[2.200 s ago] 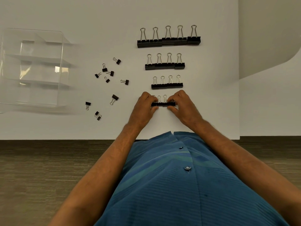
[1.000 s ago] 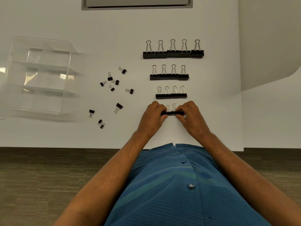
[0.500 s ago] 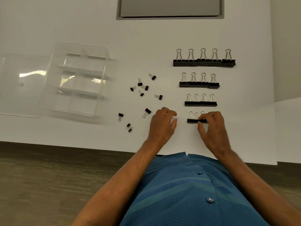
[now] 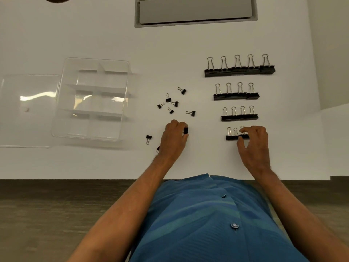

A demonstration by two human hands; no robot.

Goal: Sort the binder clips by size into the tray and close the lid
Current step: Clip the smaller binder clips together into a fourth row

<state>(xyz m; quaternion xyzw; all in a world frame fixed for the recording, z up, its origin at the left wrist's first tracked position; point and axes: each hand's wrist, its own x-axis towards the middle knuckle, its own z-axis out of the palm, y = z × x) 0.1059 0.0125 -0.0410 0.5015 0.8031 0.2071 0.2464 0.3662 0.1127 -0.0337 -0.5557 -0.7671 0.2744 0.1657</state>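
Note:
Black binder clips lie in rows on the right, largest row [image 4: 239,70] at the back, then a smaller row [image 4: 236,95], a third row [image 4: 239,117] and the smallest row [image 4: 234,137] nearest me. My right hand [image 4: 253,146] rests its fingertips on the right end of that nearest row. My left hand [image 4: 174,139] is closed on a small binder clip [image 4: 186,130] at its fingertips. Several tiny loose clips [image 4: 171,104] lie scattered just beyond it. The clear compartment tray [image 4: 94,99] stands open at the left, its lid [image 4: 28,110] flat beside it.
A grey recessed panel [image 4: 195,11] sits at the back of the white table. One loose clip [image 4: 148,138] lies left of my left hand and another [image 4: 157,149] peeks out by my wrist. The table's front edge runs close to my body.
My left hand left the nearest row, moved left and closed on a small loose clip. My right hand stayed on the row. The camera view shifted left and up.

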